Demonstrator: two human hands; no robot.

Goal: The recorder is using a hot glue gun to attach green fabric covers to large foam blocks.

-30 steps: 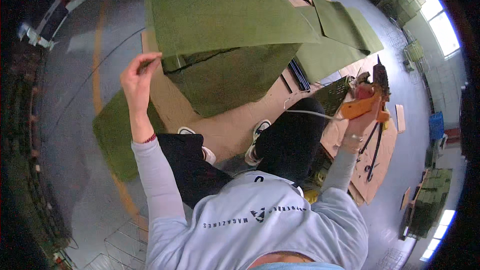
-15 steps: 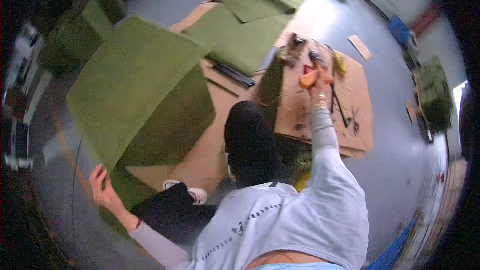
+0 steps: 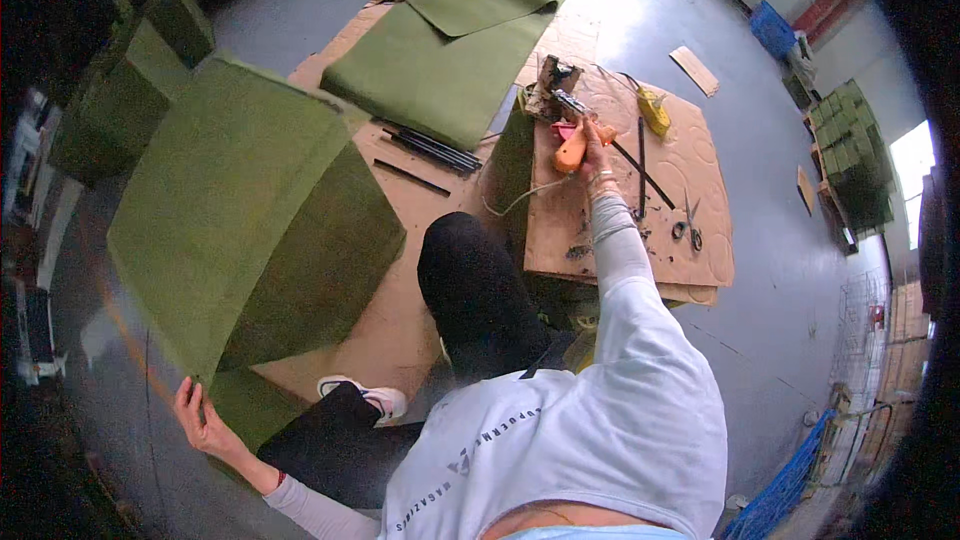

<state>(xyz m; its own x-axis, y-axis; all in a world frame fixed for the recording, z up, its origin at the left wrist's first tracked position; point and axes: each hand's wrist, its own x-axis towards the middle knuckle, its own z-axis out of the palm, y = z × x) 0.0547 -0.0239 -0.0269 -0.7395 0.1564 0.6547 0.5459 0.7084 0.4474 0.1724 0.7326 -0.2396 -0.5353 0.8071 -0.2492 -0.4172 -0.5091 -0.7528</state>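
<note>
— Fingers [image 3: 184,401]: how are they set?

— Left hand [image 3: 208,432]: my thumb and fingers stand slightly parted at the near corner of the green box [image 3: 230,210], to my left; whether they pinch it, I cannot tell. Right hand [image 3: 597,155]: my fingers close round the grip of the orange glue gun [image 3: 570,154], above the table [image 3: 705,180], nozzle towards the dark stand [image 3: 552,80].

— How should each handle?

— Box: probably light, felt-like and yielding; best taken by a corner or folded edge. Gun: likely light but rigid, perhaps hot at the tip; gripped by the handle alone.

— And farther out?

— Scissors [image 3: 690,228] on the table; beyond, black strips [image 3: 430,150] and green sheets [image 3: 430,75] over cardboard [image 3: 345,360].
</note>
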